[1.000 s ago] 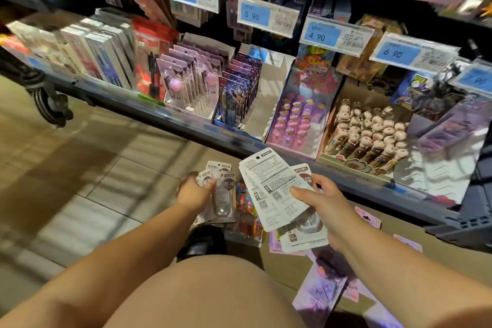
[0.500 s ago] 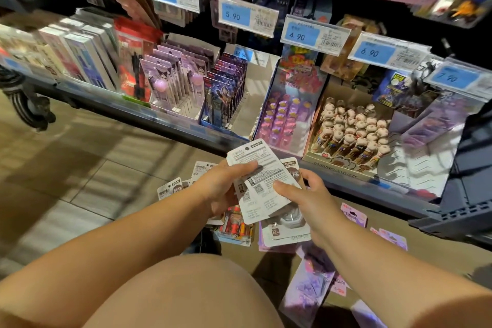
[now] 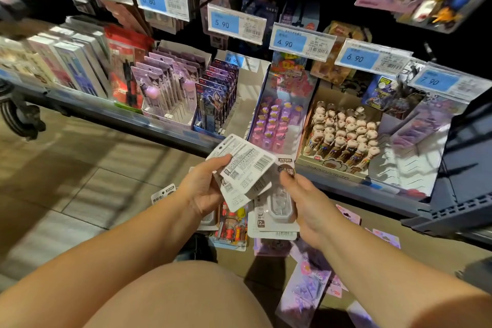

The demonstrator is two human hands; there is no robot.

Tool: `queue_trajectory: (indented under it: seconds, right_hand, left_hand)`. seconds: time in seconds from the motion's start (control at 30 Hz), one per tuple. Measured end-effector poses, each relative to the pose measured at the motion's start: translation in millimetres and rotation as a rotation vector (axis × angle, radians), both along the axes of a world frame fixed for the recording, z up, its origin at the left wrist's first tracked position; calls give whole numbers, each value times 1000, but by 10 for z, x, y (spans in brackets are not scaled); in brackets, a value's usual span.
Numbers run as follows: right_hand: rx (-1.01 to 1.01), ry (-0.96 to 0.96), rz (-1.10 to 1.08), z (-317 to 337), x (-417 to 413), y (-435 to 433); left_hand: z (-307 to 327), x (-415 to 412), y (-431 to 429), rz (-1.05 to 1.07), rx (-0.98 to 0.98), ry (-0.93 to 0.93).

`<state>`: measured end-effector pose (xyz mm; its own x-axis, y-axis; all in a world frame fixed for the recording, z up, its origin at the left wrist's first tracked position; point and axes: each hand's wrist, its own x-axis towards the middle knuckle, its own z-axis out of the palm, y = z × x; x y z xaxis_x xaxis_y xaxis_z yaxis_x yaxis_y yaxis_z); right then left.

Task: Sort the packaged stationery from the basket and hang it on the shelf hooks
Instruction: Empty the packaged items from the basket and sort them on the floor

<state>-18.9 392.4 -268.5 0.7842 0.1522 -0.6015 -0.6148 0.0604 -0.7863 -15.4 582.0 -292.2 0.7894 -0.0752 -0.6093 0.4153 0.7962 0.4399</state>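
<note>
**Two hands share a fan of carded packs (image 3: pixel 246 169)**

The left hand (image 3: pixel 202 190) grips the packs' left edge, its thumb laid across the top card. The packs spread between both hands, held above the floor (image 3: pixel 80 181) just in front of the low shelf (image 3: pixel 149 125). The top cards show white backs with small print, QR codes and barcodes. The lower ones carry clear blisters. The right hand (image 3: pixel 310 204) clasps these from the right, thumb on top.
</note>
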Motion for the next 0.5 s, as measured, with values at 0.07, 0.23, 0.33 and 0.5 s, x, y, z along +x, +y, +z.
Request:
queue_trajectory:
  seconds: [0.07, 0.23, 0.33, 0.5]
  right_hand:
    - [38, 4, -27, 9, 9, -22]
    - [113, 23, -106, 94, 47, -45]
    - [140, 29, -147, 128, 66, -29]
    - [180, 45, -189, 169, 82, -3]
  left_hand:
    - [36, 24, 31, 78, 5, -4]
    - [41, 96, 128, 239, 192, -139]
    - [72, 124, 126, 233, 364, -301]
    - [184, 141, 38, 316, 592, -304]
